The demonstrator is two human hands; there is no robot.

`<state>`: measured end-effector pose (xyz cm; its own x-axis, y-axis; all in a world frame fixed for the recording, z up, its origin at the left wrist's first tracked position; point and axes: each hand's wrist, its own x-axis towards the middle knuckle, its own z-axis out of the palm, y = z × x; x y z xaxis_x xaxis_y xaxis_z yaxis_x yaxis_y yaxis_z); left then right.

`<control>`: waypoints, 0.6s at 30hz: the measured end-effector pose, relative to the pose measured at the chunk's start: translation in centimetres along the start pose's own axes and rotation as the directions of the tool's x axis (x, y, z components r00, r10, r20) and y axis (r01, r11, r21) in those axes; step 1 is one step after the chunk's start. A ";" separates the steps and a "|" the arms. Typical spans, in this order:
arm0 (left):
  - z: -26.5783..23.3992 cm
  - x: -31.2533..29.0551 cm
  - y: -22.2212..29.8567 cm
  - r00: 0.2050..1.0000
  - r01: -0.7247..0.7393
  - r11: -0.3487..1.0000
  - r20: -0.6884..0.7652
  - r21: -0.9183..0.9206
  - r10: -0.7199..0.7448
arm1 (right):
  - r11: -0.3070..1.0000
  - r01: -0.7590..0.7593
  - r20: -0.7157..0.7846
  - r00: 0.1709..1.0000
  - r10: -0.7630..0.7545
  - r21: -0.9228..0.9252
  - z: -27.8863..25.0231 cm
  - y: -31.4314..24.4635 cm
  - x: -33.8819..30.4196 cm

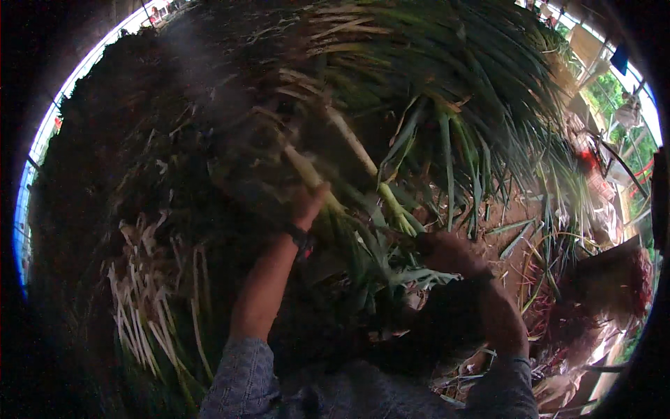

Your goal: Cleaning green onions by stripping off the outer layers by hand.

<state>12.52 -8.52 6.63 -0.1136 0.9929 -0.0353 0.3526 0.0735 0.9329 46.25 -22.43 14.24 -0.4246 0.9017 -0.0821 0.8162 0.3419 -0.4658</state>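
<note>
My left hand (308, 204) is closed round the pale shank of a leek (301, 166), whose green leaves spread toward me. Beside it, a second leek (354, 143) lies slantwise, its leafy end pointing at my right hand (452, 254). That hand is in shadow with its fingers curled in. A dark narrow shape runs from it toward the leek leaves, too dim to name. Cut or torn green leaves (422, 276) lie just below, between my two hands.
A big heap of leeks (481, 77) with long green leaves fills the far side. Several thin white-stemmed stalks (143, 325) lie at left. Bare soil (513, 209), loose leaves and reddish stalks (534, 279) are on the right, near a dark reddish bundle (614, 283).
</note>
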 end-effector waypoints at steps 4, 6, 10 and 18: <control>0.2 0.0 -0.7 0.995 0.096 0.936 -0.006 0.338 -0.100 | 0.994 -0.015 -0.011 1.000 0.014 -0.104 2.5 -0.1 0.4; -1.0 1.7 -3.1 0.990 0.071 0.896 0.082 0.438 -0.119 | 0.989 -0.035 0.037 0.999 0.040 -0.147 3.6 -0.2 1.4; -0.8 2.1 -4.7 0.985 -0.110 0.989 0.140 0.103 0.095 | 0.970 -0.016 0.153 0.987 0.055 -0.245 3.9 1.5 1.8; -1.5 1.3 -1.7 0.918 -0.392 0.912 -0.005 0.123 0.395 | 0.991 -0.053 0.134 0.989 0.070 -0.123 0.9 -1.3 1.1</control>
<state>10.42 -7.45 5.56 0.0302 0.9405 0.3384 0.4799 -0.3106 0.8205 44.39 -22.13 14.01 -0.4153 0.8797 -0.2316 0.8796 0.3234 -0.3490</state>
